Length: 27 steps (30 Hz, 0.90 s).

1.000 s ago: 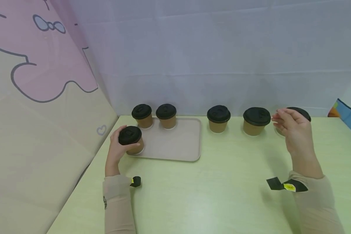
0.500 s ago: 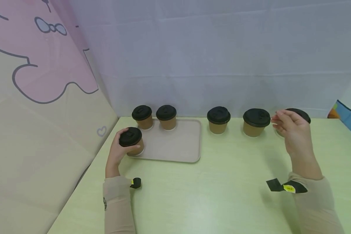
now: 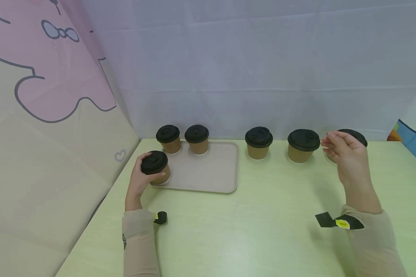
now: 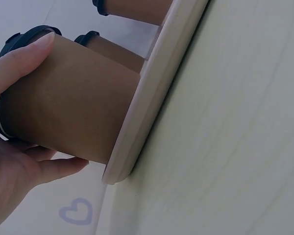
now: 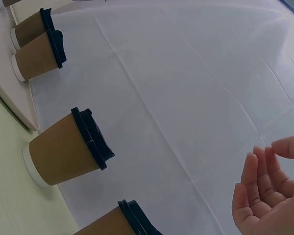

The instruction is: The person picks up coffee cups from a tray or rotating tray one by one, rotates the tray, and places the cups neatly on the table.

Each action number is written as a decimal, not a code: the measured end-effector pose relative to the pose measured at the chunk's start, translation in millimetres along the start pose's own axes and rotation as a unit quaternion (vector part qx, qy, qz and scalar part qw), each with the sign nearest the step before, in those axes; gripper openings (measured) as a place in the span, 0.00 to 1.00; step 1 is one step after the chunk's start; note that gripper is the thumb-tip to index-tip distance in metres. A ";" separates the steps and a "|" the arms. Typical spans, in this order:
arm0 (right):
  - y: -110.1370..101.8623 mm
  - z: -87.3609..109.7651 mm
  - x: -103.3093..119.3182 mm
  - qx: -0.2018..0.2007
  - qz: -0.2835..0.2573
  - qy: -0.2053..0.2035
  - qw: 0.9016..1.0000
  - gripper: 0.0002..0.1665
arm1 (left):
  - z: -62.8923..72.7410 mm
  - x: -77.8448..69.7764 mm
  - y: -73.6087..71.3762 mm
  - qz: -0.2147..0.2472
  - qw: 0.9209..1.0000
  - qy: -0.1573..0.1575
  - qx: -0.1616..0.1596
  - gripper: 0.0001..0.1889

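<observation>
My left hand (image 3: 141,180) grips a brown paper cup (image 3: 163,174) with a black lid, thumb on the near side and fingers around the far side. That cup stands upright on the front left corner of a beige tray (image 3: 211,169); in the left wrist view its base (image 4: 120,132) meets the tray. Two similar lidded cups, a left one (image 3: 171,145) and a right one (image 3: 199,146), stand along the tray's back edge. Held up at the right, my right hand (image 3: 353,165) has loosely bent fingers and thumb close to the index fingertip, with nothing between them.
Right of the tray, three more lidded cups stand along the table's back: one (image 3: 258,151), a second (image 3: 299,154), and a third (image 3: 355,134) partly hidden behind my right hand. A pale cloth (image 3: 228,69) hangs behind the light green table (image 3: 246,231).
</observation>
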State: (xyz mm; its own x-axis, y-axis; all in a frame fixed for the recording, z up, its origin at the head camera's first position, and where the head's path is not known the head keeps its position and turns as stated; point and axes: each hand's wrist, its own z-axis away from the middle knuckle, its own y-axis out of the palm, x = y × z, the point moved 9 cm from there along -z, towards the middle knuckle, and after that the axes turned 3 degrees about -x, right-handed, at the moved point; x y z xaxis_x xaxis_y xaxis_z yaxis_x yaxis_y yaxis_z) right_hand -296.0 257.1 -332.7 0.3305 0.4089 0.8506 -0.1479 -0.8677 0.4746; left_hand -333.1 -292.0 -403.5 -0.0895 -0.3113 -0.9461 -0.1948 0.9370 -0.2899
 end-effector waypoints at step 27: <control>-0.8 -1.3 -3.5 -0.007 0.024 0.010 1.000 0.05 | -8.8 15.6 -4.6 -0.041 0.998 0.040 -0.032 0.44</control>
State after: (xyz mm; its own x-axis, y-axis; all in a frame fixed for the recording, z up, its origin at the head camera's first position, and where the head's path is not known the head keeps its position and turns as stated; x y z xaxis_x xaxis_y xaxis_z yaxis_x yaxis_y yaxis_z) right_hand -298.3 256.7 -335.8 0.3042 0.3721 0.8769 -0.1767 -0.8825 0.4358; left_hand -342.2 -302.5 -415.6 -0.1484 -0.4000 -0.9044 -0.2664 0.8969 -0.3529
